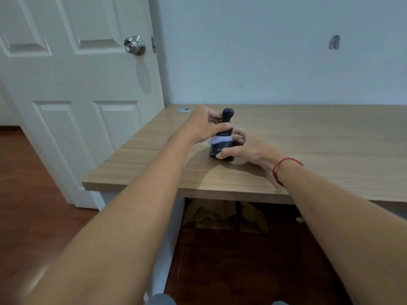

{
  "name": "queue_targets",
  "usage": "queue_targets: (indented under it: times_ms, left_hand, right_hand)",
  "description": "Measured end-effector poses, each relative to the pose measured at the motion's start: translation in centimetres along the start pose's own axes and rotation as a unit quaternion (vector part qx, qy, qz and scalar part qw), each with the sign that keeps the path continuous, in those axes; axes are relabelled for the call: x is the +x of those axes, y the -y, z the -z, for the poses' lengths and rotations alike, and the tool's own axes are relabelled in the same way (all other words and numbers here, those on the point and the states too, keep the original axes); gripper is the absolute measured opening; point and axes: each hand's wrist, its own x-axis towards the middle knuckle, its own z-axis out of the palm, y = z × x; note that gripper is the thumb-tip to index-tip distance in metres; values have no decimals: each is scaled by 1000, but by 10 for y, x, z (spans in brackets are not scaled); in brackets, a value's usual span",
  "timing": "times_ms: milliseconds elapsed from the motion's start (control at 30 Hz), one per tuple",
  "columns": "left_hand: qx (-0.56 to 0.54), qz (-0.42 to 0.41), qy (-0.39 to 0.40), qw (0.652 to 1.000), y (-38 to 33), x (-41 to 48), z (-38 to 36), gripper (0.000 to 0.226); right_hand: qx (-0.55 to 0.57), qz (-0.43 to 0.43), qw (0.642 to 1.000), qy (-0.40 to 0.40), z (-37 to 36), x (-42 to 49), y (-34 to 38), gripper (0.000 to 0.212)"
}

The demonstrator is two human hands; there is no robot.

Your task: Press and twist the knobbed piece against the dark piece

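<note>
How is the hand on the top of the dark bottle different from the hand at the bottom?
The left hand grips the upper part of the small dark bottle, by its black rounded cap; the right hand holds the bottle's base, low on the light wooden table. The right wrist wears a red string bracelet; the left wrist is bare. Both hands curl around the same upright bottle.

Pale blue wall (264, 51) seen behind wooden desk (319, 139); white panelled door (77, 84) with steel knob (134, 45) at left. Reddish wood floor (33, 183) noted; flattened cardboard (220, 216) stored under desk.
</note>
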Motion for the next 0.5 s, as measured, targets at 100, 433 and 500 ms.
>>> queue_targets:
  times_ms: [100,433,500]
  left_hand:
    - [-12,16,31,999,-3,-1,3,24]
    - [27,31,-6,999,0,7,-4,23]
    - [14,37,-5,999,3,7,-5,21]
  right_hand:
    - [3,-2,1000,6,1,0,1,110]
    - [18,-6,1000,3,2,2,-1,104]
    - [20,-4,1000,7,1,2,-2,107]
